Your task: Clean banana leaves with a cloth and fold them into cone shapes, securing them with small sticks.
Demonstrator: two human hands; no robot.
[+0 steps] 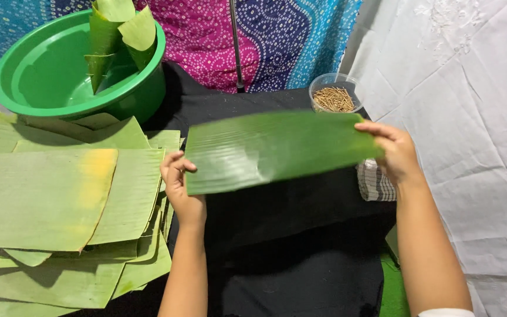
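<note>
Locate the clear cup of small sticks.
The clear cup of small sticks sits top centre-right in the head view, on the black cloth just beyond the held leaf strip.

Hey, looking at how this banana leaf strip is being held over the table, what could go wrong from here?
1. The leaf strip is pinched only at its ends by the left hand and right hand; it might tear along its ribs.
2. The small cup of sticks sits just behind the strip and could get knocked over.
</note>
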